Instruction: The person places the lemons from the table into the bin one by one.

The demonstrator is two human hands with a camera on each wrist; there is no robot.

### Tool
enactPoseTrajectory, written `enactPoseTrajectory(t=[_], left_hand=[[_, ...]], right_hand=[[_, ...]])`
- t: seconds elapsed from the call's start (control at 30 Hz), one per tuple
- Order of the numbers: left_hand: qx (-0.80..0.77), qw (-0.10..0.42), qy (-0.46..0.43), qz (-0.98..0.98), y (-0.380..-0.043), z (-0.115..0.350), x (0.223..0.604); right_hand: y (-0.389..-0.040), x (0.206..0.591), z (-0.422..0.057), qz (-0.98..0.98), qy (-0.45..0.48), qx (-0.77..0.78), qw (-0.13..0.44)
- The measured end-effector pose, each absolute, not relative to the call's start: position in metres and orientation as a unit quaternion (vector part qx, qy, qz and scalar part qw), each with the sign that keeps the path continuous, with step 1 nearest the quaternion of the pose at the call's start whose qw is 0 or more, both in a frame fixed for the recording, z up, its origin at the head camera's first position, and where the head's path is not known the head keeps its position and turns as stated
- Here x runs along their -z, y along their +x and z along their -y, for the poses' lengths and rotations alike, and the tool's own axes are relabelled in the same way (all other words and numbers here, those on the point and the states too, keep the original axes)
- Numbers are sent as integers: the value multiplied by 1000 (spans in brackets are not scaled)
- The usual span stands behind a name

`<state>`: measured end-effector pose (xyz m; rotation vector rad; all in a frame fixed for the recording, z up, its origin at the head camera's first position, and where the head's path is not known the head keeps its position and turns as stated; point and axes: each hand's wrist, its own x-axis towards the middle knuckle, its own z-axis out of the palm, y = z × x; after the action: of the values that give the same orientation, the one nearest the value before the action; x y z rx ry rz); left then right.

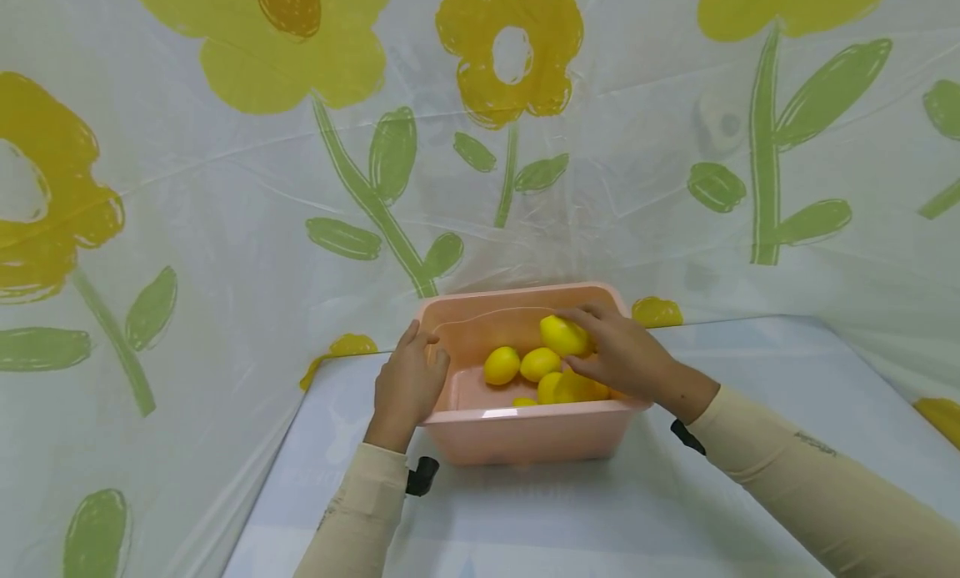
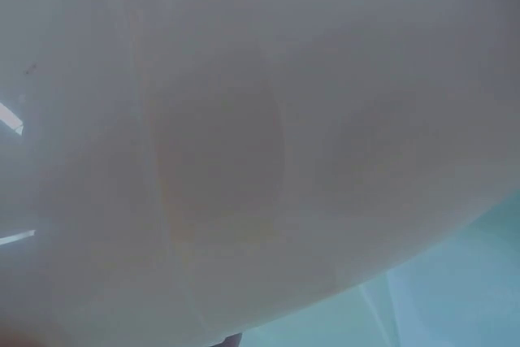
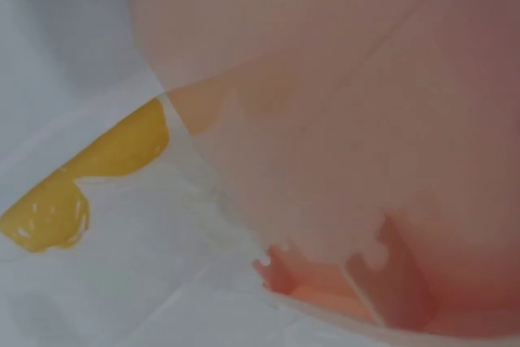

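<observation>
A pink plastic basin (image 1: 525, 436) stands on the table with several yellow lemons in it. Above its right half, my right hand (image 1: 626, 353) pinches one lemon (image 1: 564, 336) between thumb and fingers. Two lemons, one at the middle (image 1: 502, 366) and one beside it (image 1: 540, 364), lie on the basin floor. More are bunched beneath the right hand, partly hidden by the front wall. At the basin's left rim, my left hand (image 1: 408, 382) holds the edge with bent fingers. The right wrist view shows mostly the basin's pink wall (image 3: 349, 119); no lemon appears there.
The white table (image 1: 750, 411) extends to both sides of the basin. Right behind it hangs a pale curtain (image 1: 585, 228) printed with yellow flowers. A pale, blurred surface (image 2: 244, 160) fills most of the left wrist view.
</observation>
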<state>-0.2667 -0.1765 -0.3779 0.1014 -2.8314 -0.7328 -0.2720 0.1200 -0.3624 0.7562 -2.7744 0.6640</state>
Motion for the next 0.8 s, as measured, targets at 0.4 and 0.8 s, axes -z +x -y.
enactPoseTrajectory(t=[0.4,0.8], left_hand=[[251,116,35,960,-268,176,378],[252,110,37,961,-268,176,377]], right_hand=[[-282,364,-103,937,262,-222,70],[-287,374,-94,939,257,-227,36]])
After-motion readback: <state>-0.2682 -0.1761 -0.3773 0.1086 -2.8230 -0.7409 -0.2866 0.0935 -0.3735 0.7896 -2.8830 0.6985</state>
